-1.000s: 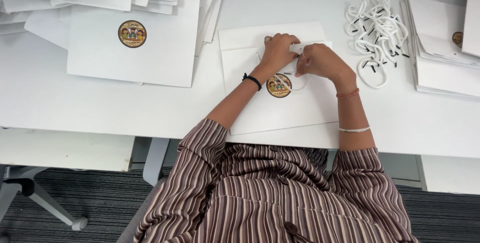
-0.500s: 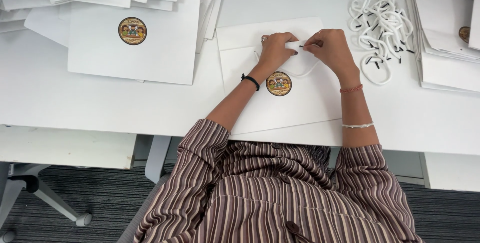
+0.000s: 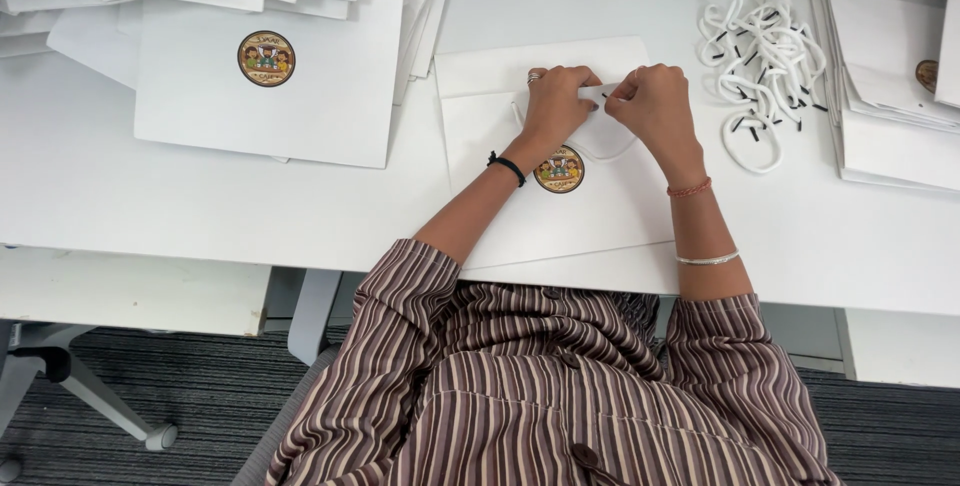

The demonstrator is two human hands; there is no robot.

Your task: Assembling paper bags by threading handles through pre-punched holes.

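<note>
- On the tabletop (image 3: 200, 206) before us, the flat white paper bag (image 3: 560, 216) lies, sticker up.
- Our left hand (image 3: 553, 98) and right hand (image 3: 655, 101) both pinch the white cord handle (image 3: 600, 151) at its top edge.
- We judge threading is under way; next, steady feeding through the hole.
- Spare cords (image 3: 760, 66) lie nearby.

A: Flat bag (image 3: 600, 216): matt white paper, smooth, bearing a glossy round sticker (image 3: 559, 169).
B: Handle cords (image 3: 762, 56): soft white woven rope, black plastic tips. Desk (image 3: 150, 206): smooth white laminate. Shirt (image 3: 540, 386): striped cloth.
</note>
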